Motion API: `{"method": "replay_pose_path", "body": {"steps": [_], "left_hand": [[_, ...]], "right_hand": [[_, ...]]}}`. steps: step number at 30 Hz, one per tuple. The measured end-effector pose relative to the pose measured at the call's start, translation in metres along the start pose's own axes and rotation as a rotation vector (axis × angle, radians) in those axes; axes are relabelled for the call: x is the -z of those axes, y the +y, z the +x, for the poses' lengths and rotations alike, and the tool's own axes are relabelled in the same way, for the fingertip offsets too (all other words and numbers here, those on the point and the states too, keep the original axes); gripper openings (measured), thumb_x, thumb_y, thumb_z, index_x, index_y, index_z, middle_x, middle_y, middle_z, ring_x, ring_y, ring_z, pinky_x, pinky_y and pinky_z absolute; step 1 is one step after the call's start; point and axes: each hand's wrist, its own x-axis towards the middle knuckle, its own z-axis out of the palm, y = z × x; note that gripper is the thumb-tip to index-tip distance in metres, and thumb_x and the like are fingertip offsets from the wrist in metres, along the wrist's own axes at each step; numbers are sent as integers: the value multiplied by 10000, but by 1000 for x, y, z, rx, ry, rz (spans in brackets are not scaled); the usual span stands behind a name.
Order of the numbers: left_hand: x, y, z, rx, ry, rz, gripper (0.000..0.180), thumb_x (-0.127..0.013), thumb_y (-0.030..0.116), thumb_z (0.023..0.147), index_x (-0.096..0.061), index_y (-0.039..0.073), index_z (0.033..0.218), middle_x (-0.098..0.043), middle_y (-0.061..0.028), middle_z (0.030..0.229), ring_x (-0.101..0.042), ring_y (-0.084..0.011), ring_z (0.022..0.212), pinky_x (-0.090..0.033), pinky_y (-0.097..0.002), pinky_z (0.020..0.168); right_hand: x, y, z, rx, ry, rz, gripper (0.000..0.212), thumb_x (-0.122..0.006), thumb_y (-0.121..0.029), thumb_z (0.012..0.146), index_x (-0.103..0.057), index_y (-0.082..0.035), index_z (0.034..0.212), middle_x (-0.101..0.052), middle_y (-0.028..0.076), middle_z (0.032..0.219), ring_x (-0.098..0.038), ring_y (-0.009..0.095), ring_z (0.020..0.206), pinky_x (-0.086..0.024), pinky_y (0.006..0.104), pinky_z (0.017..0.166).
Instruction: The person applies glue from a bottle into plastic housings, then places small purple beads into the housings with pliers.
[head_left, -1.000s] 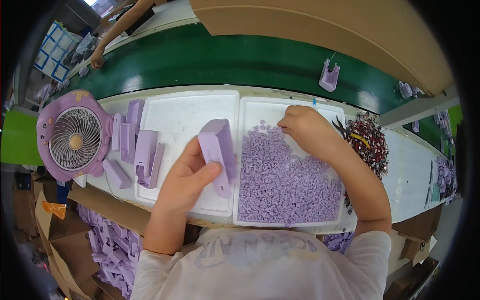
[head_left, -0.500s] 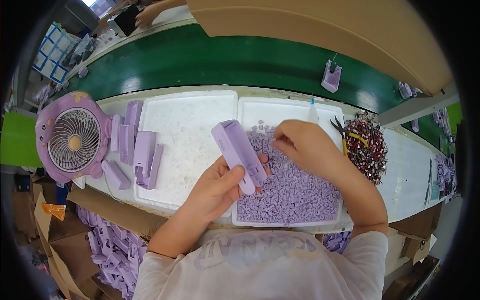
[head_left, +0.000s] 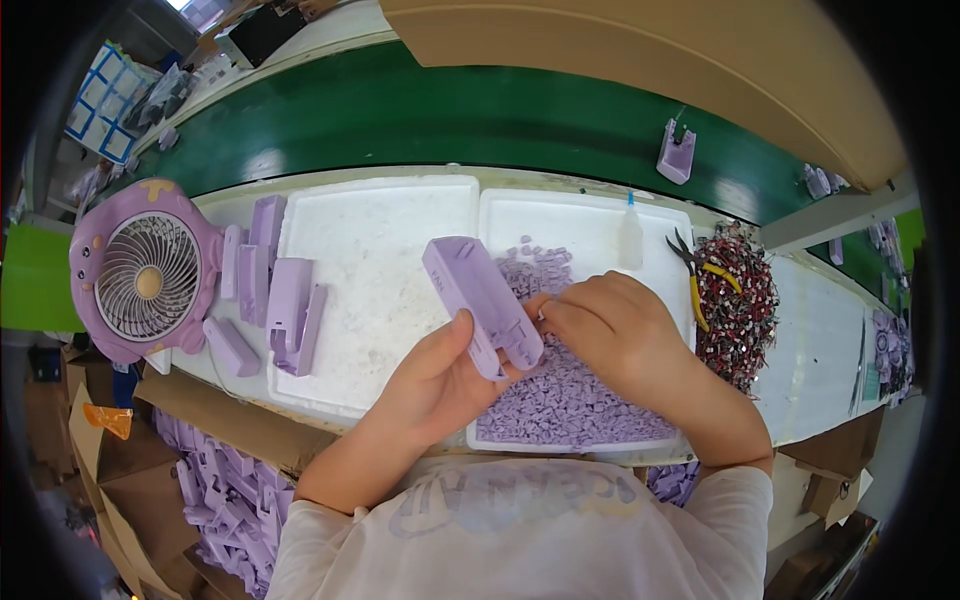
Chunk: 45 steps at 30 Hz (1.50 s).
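Note:
My left hand (head_left: 432, 388) is closed around the lower part of a long light-purple plastic housing (head_left: 458, 285), its hollow side turned up and to the right. My right hand (head_left: 625, 328) has its fingertips pinched together beside the housing's lower right edge. What they hold, if anything, is too small to make out. Beneath both hands lies a heap of small purple plastic pieces (head_left: 600, 405) in a white foam tray (head_left: 560, 205).
A second white foam tray (head_left: 370, 250) adjoins on the left. Several purple housings (head_left: 290, 310) and a purple fan (head_left: 150, 275) stand beyond it. Right are yellow-handled pliers (head_left: 697, 300), red-black wired parts (head_left: 740, 320) and a bottle (head_left: 630, 240). Behind runs a green conveyor (head_left: 400, 115).
My right hand has come from above the heap, left and nearer, to the housing's edge. The housing has tilted slightly in my left hand, and my left thumb has shifted to its side.

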Motion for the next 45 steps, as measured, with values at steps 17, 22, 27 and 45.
{"method": "replay_pose_path", "body": {"steps": [17, 22, 27, 45], "left_hand": [[9, -10, -15, -293, 91, 539, 523, -679, 183, 769, -434, 26, 1205, -521, -116, 1172, -539, -208, 1031, -467, -355, 842], [2, -13, -18, -253, 131, 705, 565, -702, -8, 725, -389, 31, 1194, -512, -127, 1166, -556, -186, 987, -488, -316, 816], [5, -19, -2, -784, -182, 1019, 688, -756, -67, 618, -392, 70, 1186, -457, -170, 1194, -533, -259, 1056, -487, -347, 847], [-2, -18, -3, -863, -235, 1261, 555, -731, -4, 676, -441, 47, 1146, -482, -156, 1118, -550, -290, 1024, -478, -386, 863]], "right_hand": [[3, -14, 3, -62, 150, 143, 221, -699, -36, 611, -589, -42, 802, -574, 65, 730, -561, 230, 598, -437, 327, 503], [4, -16, 4, 13, 162, 116, 231, -697, -47, 603, -597, -37, 812, -555, 62, 712, -553, 210, 589, -407, 311, 475], [4, -20, 5, 28, 206, 107, 218, -698, -52, 606, -584, -38, 792, -553, 67, 713, -551, 207, 580, -399, 305, 466], [9, -25, -3, -218, 215, 366, 202, -695, -27, 618, -570, -45, 776, -554, 77, 688, -537, 233, 555, -412, 322, 468]]}}
